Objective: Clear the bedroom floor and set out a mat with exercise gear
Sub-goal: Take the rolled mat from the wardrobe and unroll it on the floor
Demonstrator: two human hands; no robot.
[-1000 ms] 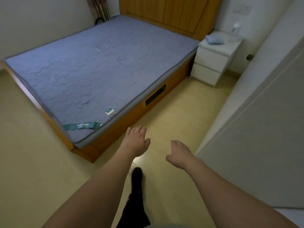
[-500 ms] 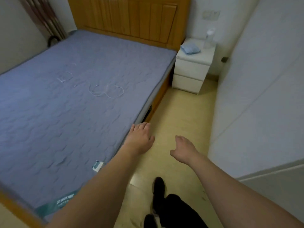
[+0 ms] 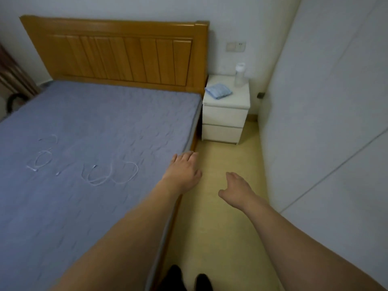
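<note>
Both my hands reach forward with a slack, spread grip, holding nothing: left hand (image 3: 183,169) over the quilted blue mattress (image 3: 88,127) edge, right hand (image 3: 237,191) above the smooth yellow floor (image 3: 218,227). Thin white cables (image 3: 111,175) coil on the mattress.

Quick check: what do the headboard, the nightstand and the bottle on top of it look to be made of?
Headboard: wood, warm orange glossy finish, with vertical slats. Nightstand: smooth matte white board, probably laminate or painted. Bottle: translucent, likely plastic, with a pale cap; too blurred to be sure.
</note>
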